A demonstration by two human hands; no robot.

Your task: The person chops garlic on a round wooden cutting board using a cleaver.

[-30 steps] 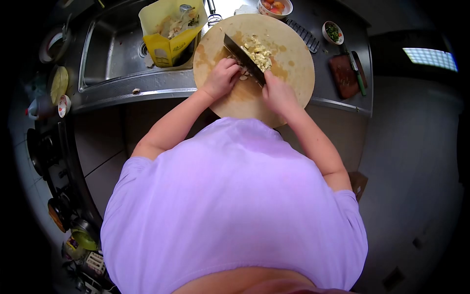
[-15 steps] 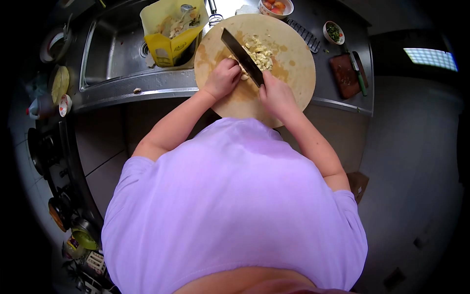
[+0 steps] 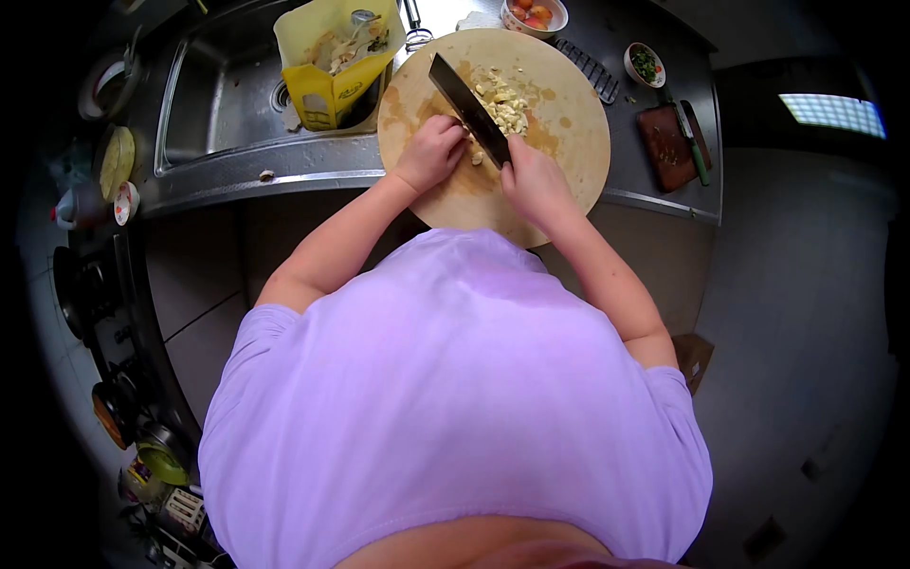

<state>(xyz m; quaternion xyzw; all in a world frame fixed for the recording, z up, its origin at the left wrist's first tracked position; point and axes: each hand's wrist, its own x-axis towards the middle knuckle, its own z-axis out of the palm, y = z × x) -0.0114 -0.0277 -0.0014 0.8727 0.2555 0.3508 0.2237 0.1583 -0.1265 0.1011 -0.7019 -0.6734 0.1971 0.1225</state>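
Step in hand: chopping. A pale, already diced food, likely garlic or ginger, is being cut down finer on the round wooden chopping board (image 3: 569, 161) in the upper centre of the frame.
Right hand: the right hand (image 3: 536, 180) is closed around the handle of the cleaver (image 3: 467, 97); the blade runs diagonally up and to the left across the board.
Left hand: the left hand (image 3: 431, 152) is curled, knuckles up, just left of the blade; what the fingertips pin is hidden, so its hold cannot be told.
Chopped pieces: the chopped pieces (image 3: 502, 102) lie heaped just right of the blade, above both hands; a few strays lie at the blade's near end between the hands.
Next move, judged: it calls for short cuts beside tucked left fingertips, and for gathering the strays back under the edge.
Surroundings: the yellow bag of peelings (image 3: 332, 57) stands in the steel sink (image 3: 204, 95) at upper left. A bowl of red fruit (image 3: 533, 13) sits at the top edge. A small dish of greens (image 3: 645, 63) and a dark block with a green-handled knife (image 3: 692, 142) rest on the desk (image 3: 654, 194) at upper right.
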